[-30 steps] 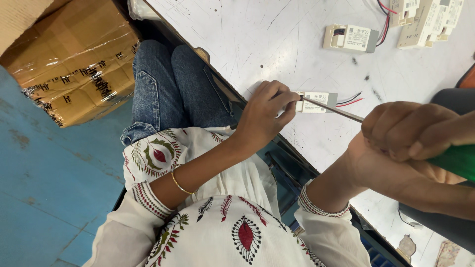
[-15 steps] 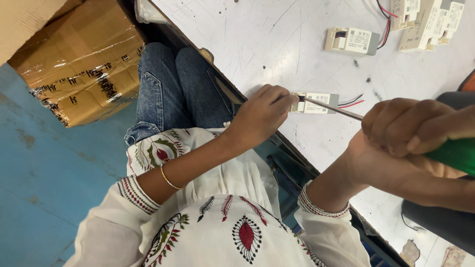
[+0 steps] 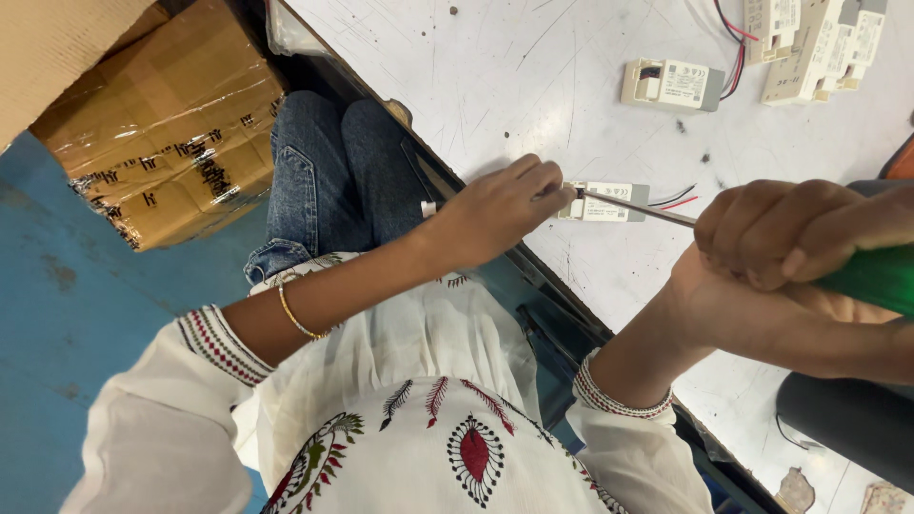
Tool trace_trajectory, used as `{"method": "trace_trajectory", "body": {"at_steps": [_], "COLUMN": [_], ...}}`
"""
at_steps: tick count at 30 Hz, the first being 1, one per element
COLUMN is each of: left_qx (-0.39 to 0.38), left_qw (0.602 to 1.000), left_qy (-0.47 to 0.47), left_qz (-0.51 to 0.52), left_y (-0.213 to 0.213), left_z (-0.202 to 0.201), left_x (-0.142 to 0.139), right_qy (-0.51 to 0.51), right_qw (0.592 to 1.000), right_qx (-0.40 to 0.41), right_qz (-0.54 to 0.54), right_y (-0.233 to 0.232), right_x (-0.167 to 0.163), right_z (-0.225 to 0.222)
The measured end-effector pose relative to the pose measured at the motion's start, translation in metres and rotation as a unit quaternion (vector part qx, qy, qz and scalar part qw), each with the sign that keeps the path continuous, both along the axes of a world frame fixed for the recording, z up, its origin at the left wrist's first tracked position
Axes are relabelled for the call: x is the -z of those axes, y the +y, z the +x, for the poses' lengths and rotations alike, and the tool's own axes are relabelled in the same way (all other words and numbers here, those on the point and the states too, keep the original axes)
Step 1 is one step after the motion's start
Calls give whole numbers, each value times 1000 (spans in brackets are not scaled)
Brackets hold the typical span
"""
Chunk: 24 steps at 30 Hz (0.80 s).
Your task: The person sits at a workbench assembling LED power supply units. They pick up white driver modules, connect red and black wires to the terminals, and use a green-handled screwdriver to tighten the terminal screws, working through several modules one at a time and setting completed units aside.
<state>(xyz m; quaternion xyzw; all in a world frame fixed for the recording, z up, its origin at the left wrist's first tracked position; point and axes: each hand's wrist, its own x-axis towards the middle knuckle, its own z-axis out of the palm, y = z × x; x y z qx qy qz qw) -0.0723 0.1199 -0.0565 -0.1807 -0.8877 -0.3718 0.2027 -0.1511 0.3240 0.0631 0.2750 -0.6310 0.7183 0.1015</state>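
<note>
Head cam: left hand (image 3: 495, 211) is pinning the module (image 3: 609, 202), right hand (image 3: 790, 249) is gripping the screwdriver (image 3: 862, 276), tip seated, screw probably mid-turn.

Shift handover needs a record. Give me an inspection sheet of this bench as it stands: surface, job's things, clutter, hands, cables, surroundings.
Surface: white worktable, scratched, with dark specks.
Job's things: small white module near the table edge; screwdriver, green handle, tip at the module's end.
Clutter: another white module lying alone; a stack of white modules at the far corner.
Hands: left hand steadies the small white module; right hand grips the screwdriver handle.
Cables: red and black leads leave the small white module; similar wires run by the stack.
Surroundings: taped cardboard boxes on a blue floor; dark object on the right, kind unclear.
</note>
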Motion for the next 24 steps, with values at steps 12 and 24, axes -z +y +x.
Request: {"method": "trace_trajectory", "body": {"at_steps": [12, 24], "left_qx": [24, 33], "left_qw": [998, 999], "left_qy": [6, -14], "left_qz": [-57, -16], "left_y": [-5, -8], "left_z": [-12, -15], "left_x": [-4, -8], "right_qy": [-10, -4], "right_qw": [1000, 999], "right_qx": [4, 26], "right_qz": [-19, -25], "right_y": [1, 2], "right_x": [1, 2], "right_z": [-1, 2]}}
